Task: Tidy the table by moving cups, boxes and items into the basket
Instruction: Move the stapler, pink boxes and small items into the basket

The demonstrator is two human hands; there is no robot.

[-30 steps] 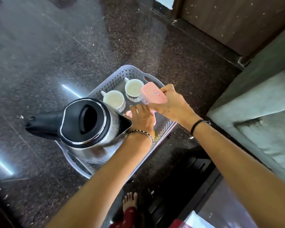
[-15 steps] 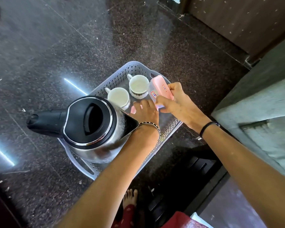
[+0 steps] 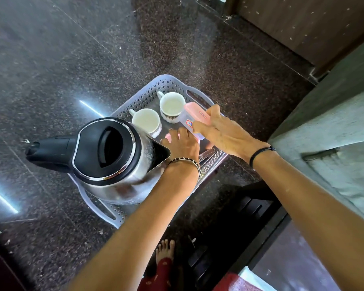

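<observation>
A grey perforated basket sits on the dark floor. Inside it stand a steel kettle with a black lid and two white cups. My right hand grips a clear box with a pink lid, tilted, low in the basket beside the far cup. My left hand rests over a second pink-lidded box, mostly hidden under the fingers, next to the kettle's spout.
Dark speckled stone floor surrounds the basket. A grey-green cushioned seat stands at the right, a dark low table edge below it. A bare foot shows near the bottom. A wooden door is at the top right.
My right hand has lowered the pink-lidded box deeper into the basket beside the far cup. My left hand has stayed on the other pink box.
</observation>
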